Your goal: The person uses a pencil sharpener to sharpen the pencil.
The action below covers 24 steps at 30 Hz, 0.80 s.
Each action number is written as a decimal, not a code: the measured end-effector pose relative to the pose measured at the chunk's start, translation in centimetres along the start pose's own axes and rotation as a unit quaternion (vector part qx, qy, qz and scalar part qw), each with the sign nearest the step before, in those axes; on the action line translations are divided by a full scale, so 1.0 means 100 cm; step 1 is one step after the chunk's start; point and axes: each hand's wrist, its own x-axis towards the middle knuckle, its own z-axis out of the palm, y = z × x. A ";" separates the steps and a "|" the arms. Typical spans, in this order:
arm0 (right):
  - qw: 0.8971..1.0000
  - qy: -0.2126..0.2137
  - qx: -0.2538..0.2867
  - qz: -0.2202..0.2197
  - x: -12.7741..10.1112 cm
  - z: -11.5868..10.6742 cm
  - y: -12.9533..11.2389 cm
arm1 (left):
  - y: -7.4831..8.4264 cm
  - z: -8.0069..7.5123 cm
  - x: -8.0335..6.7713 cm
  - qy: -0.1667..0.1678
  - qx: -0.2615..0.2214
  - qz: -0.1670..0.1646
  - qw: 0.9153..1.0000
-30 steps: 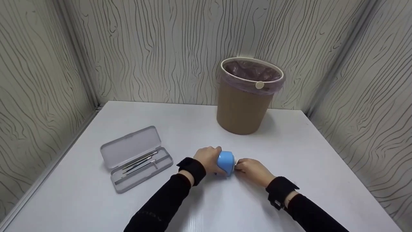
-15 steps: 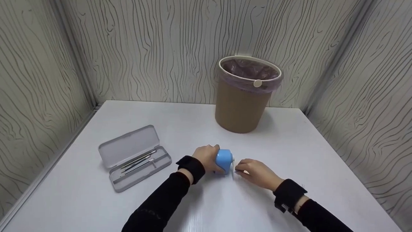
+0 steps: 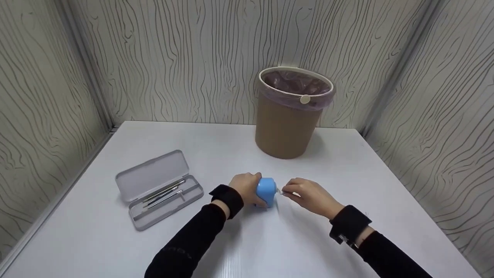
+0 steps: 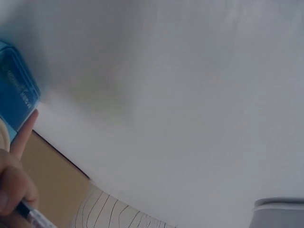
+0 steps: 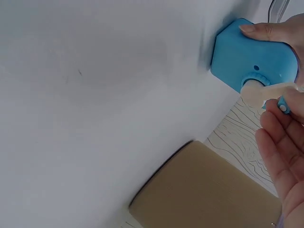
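The blue sharpener is gripped on the white surface by the left hand. Its crank handle is pinched by the right hand, whose fingers are curled round it. Since a second ago this hand has been swung from 6 o'clock up towards 3 o'clock beside the sharpener, so cranking is judged under way. No pencil tip can be made out. The open pencil case lies at 9 o'clock, the bin at 12 o'clock.
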 end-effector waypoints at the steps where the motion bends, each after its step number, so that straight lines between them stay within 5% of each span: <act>1: 1.000 0.006 -0.003 -0.002 0.002 -0.001 0.001 | 0.000 0.000 0.000 -0.001 -0.001 -0.001 1.000; 24: 0.995 0.049 -0.077 0.046 0.038 0.004 0.014 | -0.005 0.002 0.001 0.006 -0.023 0.014 1.000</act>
